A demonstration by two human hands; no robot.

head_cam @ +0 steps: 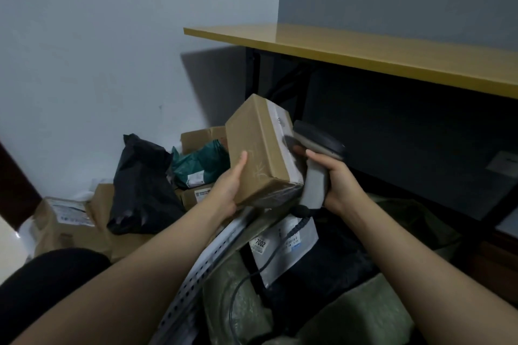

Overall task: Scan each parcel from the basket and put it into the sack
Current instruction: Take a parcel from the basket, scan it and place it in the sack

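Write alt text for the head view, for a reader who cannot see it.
A person's left hand holds a cardboard box tilted up, while the right hand grips a grey handheld scanner right beside the box's taped end. Behind them more parcels lie in a pile, below and left of a yellow tabletop.

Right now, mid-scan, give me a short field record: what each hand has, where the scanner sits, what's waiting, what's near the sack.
left hand: holds the cardboard box, tilted, thumb on its front face
right hand: grips the scanner by its handle
scanner head: close against the box's taped end; label unreadable
waiting pile: black bag, green bag, more cartons behind
below the hands: white mailer marked 7002, beside the olive sack
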